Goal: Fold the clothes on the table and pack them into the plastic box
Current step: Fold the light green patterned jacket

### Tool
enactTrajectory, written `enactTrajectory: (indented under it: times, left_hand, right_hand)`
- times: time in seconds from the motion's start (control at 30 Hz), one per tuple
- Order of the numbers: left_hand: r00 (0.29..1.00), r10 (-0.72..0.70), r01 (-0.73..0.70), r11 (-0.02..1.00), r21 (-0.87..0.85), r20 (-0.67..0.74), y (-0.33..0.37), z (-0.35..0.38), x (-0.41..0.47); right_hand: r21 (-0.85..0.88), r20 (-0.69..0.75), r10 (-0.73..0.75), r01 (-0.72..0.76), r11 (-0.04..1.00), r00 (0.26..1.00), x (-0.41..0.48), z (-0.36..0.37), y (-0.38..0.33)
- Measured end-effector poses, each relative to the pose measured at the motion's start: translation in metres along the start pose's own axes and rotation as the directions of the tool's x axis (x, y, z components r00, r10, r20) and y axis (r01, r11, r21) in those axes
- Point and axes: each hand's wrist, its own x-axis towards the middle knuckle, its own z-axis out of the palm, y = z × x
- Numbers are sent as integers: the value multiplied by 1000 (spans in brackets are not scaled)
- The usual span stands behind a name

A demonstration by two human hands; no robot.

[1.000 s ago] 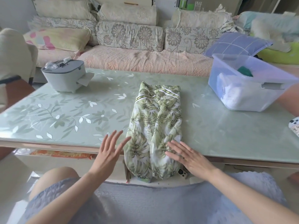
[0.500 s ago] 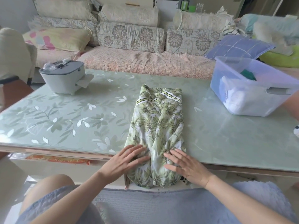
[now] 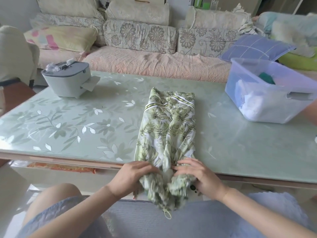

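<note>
head view: a leaf-print garment [image 3: 167,127], folded into a long narrow strip, is lying lengthwise on the glass-topped table [image 3: 68,121], its striped end pointing toward the sofa [image 3: 154,64] and its near end hanging over the table edge above the person's lap. the left hand [image 3: 132,176] and the right hand [image 3: 200,176] are each gripping that near end, fingers curled round bunched cloth, one hand at each side of the strip. the plastic box [image 3: 267,107] is standing open on the far right of the table, well apart from the garment, and is holding white cloth and a dark green item. a grey appliance [image 3: 67,81] is sitting at the table's far left.
</note>
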Motion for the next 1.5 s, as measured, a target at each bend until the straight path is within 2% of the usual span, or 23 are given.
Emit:
enactTrajectory:
  times: [0.07, 0.1, 0.17, 0.23, 0.3, 0.37, 0.5, 0.6, 0.67, 0.73, 0.8, 0.87, 0.93, 1.0, 1.07, 1.13, 1.2, 1.23, 1.37, 1.43, 1.5]
  left_hand:
    - [945, -327, 322, 933, -162, -4, 10, -11, 8]
    - [886, -464, 449, 855, -261, 3, 16, -16, 16]
    - [758, -653, 578, 665, -472, 9, 20, -21, 38]
    - [619, -782, 672, 482, -562, 70, 16, -25, 59]
    - [491, -861, 767, 353, -535, 136, 3, -26, 72]
    - [443, -880, 821, 322, -471, 170, -7, -25, 77]
    - [484, -863, 848, 421, -323, 145, -7, -28, 79]
    - [485, -866, 822, 406, -398, 119, -5, -28, 77]
    - [502, -857, 794, 404, -454, 117, -2, -29, 76]
    - [574, -814, 753, 484, -446, 88, -3, -26, 76]
    - [627, -778, 712, 561, -422, 23, -2, -22, 76]
    - [619, -784, 696, 574, -431, -44, -6, -16, 76]
    - [583, -808, 699, 551, -456, -84, -9, -14, 76]
    - [561, -819, 706, 548, -449, -117, -14, -14, 78]
    - [547, -824, 723, 552, -416, -143, -18, -14, 82]
    - [553, -817, 724, 568, -392, -164, -19, -14, 88]
    - [559, -811, 720, 578, -383, -173, -20, -11, 93]
    - [549, -816, 718, 571, -397, -181, -22, -10, 94]
    - [505, -841, 741, 537, -403, -193, -32, -5, 99]
    - [527, -829, 764, 559, -322, -190, -38, -2, 99]
    - [612, -754, 724, 655, -215, -236, -42, 1, 95]
  right_hand:
    - [269, 51, 250, -254, 929, 967, 5, -17, -13]
    - [424, 109, 340, -353, 834, 934, 11, -27, -23]
    - [632, 152, 475, -454, 628, 867, 25, -40, -30]
    - [651, 145, 627, -551, 523, 765, 42, -45, -19]
    - [600, 143, 747, -657, 456, 649, 53, -45, -11]
    - [559, 117, 797, -703, 440, 592, 58, -42, -5]
    - [451, 33, 815, -736, 505, 579, 58, -35, -1]
    - [457, -7, 816, -724, 517, 578, 51, -37, -4]
    - [520, -73, 778, -642, 564, 624, 49, -42, -9]
    - [474, -108, 698, -581, 662, 708, 48, -44, -13]
    - [383, -157, 638, -549, 743, 754, 48, -37, -5]
    - [295, -216, 615, -550, 781, 758, 48, -31, 2]
    - [289, -258, 625, -558, 778, 737, 47, -27, 13]
    - [277, -304, 592, -526, 804, 746, 48, -26, 21]
    - [241, -380, 500, -438, 866, 779, 52, -27, 26]
    - [213, -380, 410, -353, 911, 829, 57, -29, 29]
    - [241, -330, 398, -331, 912, 856, 60, -30, 31]
    - [268, -323, 430, -354, 896, 843, 61, -30, 31]
    - [357, -350, 597, -487, 797, 722, 66, -25, 38]
    - [320, -299, 634, -551, 771, 713, 68, -25, 41]
    - [242, -271, 642, -594, 767, 717, 68, -25, 42]
